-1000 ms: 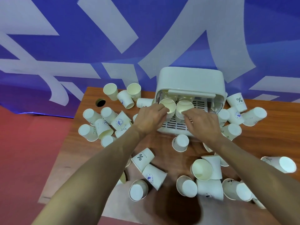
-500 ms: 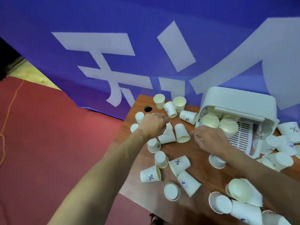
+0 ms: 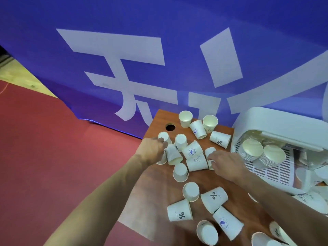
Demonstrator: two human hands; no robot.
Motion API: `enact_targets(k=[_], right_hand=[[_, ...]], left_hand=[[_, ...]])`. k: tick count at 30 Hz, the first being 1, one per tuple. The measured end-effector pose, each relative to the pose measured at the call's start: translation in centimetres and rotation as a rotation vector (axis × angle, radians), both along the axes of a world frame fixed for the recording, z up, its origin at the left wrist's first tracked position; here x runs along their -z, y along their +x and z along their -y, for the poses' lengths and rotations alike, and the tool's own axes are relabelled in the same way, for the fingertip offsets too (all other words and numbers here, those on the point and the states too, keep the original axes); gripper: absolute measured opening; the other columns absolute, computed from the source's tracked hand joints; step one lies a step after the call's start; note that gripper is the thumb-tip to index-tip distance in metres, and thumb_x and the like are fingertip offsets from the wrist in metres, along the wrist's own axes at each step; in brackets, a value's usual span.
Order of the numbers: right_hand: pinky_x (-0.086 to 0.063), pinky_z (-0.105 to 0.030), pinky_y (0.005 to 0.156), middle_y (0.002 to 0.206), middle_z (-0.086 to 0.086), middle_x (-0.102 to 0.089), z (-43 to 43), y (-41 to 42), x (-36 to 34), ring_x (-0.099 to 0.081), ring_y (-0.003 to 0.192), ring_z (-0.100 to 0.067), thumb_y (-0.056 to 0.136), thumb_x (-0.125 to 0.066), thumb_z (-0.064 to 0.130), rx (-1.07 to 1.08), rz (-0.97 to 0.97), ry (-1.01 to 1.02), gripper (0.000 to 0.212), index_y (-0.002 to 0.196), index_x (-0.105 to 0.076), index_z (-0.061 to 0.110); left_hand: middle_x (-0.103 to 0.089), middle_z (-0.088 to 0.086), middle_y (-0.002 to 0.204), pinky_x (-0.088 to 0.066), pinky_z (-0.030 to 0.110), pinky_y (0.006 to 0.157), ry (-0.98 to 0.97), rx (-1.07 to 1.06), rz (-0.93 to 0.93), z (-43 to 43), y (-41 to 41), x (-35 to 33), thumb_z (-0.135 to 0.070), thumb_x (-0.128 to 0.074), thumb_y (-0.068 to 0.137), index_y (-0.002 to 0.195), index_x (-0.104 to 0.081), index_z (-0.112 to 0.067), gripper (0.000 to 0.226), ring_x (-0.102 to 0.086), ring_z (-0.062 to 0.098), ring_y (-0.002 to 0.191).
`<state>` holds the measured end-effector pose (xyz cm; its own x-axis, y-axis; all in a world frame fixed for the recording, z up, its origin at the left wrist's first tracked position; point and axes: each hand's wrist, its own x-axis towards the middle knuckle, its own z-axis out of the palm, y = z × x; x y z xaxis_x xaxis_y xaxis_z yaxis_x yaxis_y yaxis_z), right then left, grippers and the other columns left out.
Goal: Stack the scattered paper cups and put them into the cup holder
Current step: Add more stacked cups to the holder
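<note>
partly done: two stacks (image 3: pixel 252 151) sit in the cup holder (image 3: pixel 276 119).
loose cups (image 3: pixel 213 197) litter the counter (image 3: pixel 158 121); left grip (image 3: pixel 150 151) clutches a tipped cup (image 3: pixel 173 155), right grip (image 3: pixel 225 162) state unclear.

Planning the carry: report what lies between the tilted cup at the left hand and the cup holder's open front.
Between the tilted cup and the cup holder lie a blue-logo cup, a "Hi" cup and a "%" cup, plus the right hand. Above them, nothing visible blocks the way.
</note>
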<state>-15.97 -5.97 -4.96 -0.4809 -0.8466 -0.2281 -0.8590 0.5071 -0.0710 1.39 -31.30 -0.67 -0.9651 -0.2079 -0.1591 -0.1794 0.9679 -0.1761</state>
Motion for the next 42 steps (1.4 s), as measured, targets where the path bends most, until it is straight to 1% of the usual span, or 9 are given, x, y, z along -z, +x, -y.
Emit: enact_targets(k=[7,10,13,17,22,27,31,34,42], right_hand=[[-0.047,-0.031,0.071,0.115,0.011,-0.068,2.2,-0.2,0.6,-0.065,0.101,-0.013,0.094,-0.046,0.028,0.055,0.014,0.049,0.033,0.121,-0.063,0.037],[-0.051,-0.031,0.082,0.123,0.012,-0.066,3.7,-0.6,1.4,-0.063,0.108,-0.012,0.095,-0.048,0.030,0.146,0.094,0.021,0.033,0.125,-0.059,0.037],[-0.048,-0.030,0.094,0.136,0.012,-0.058,5.5,-0.9,2.4,-0.058,0.119,-0.012,0.098,-0.049,0.041,0.223,0.170,0.009,0.039,0.136,-0.052,0.035],[-0.047,-0.034,0.098,0.144,0.007,-0.047,7.5,-0.7,3.9,-0.054,0.125,-0.016,0.100,-0.046,0.044,0.240,0.145,0.027,0.050,0.146,-0.039,0.029],[-0.047,-0.034,0.096,0.142,0.005,-0.048,8.7,-0.5,5.2,-0.054,0.124,-0.018,0.099,-0.048,0.042,0.299,0.140,0.013,0.053,0.147,-0.033,0.026],[-0.051,-0.034,0.093,0.128,0.006,-0.060,9.1,-0.9,5.8,-0.060,0.115,-0.016,0.096,-0.052,0.046,0.392,0.166,-0.015,0.044,0.136,-0.043,0.028],[-0.050,-0.033,0.091,0.121,0.008,-0.064,9.1,-1.0,5.7,-0.060,0.112,-0.014,0.095,-0.054,0.043,0.443,0.198,-0.081,0.034,0.127,-0.051,0.033],[-0.049,-0.032,0.091,0.118,0.010,-0.065,8.6,-1.0,5.3,-0.061,0.109,-0.013,0.094,-0.056,0.041,0.498,0.249,-0.162,0.033,0.127,-0.053,0.035],[-0.046,-0.025,0.080,0.101,0.019,-0.071,6.6,-2.0,3.0,-0.063,0.099,-0.005,0.090,-0.062,0.045,0.613,0.277,-0.288,0.020,0.108,-0.068,0.036]], left_hand=[[-0.056,0.001,0.110,-0.033,0.035,0.056,-0.087,0.340,0.159,-0.5,-2.7,1.7,-0.014,-0.053,0.091,0.117,-0.055,-0.018,0.026,-0.057,0.023,0.097],[-0.048,0.005,0.123,-0.044,0.037,0.062,-0.107,0.659,0.292,-0.9,-3.9,2.9,-0.010,-0.049,0.096,0.127,-0.050,-0.016,0.032,-0.053,0.024,0.106],[-0.045,0.005,0.126,-0.048,0.036,0.059,-0.134,0.866,0.300,-0.5,-4.7,4.3,-0.006,-0.051,0.094,0.127,-0.048,-0.017,0.035,-0.051,0.023,0.103],[-0.045,0.003,0.121,-0.040,0.033,0.051,-0.143,0.898,0.243,1.0,-5.7,5.9,-0.004,-0.055,0.089,0.120,-0.040,-0.017,0.036,-0.054,0.022,0.096],[-0.044,0.004,0.123,-0.036,0.033,0.050,-0.090,0.868,0.275,2.5,-6.2,6.9,-0.006,-0.056,0.089,0.125,-0.042,-0.017,0.040,-0.053,0.023,0.105],[-0.043,0.003,0.127,-0.038,0.033,0.054,-0.192,0.995,0.331,2.5,-6.8,6.7,-0.016,-0.053,0.095,0.120,-0.052,-0.022,0.026,-0.053,0.024,0.106],[-0.047,0.008,0.124,-0.041,0.035,0.058,-0.198,1.021,0.354,2.0,-7.8,7.8,-0.009,-0.052,0.095,0.113,-0.062,-0.016,0.021,-0.053,0.027,0.100],[-0.046,0.008,0.120,-0.048,0.036,0.062,-0.215,1.007,0.328,2.0,-8.0,7.1,-0.007,-0.054,0.093,0.113,-0.061,-0.015,0.023,-0.053,0.027,0.099],[-0.048,0.011,0.119,-0.043,0.037,0.061,-0.202,0.917,0.281,0.9,-9.9,3.9,-0.001,-0.048,0.093,0.108,-0.058,-0.011,0.020,-0.050,0.028,0.103]])
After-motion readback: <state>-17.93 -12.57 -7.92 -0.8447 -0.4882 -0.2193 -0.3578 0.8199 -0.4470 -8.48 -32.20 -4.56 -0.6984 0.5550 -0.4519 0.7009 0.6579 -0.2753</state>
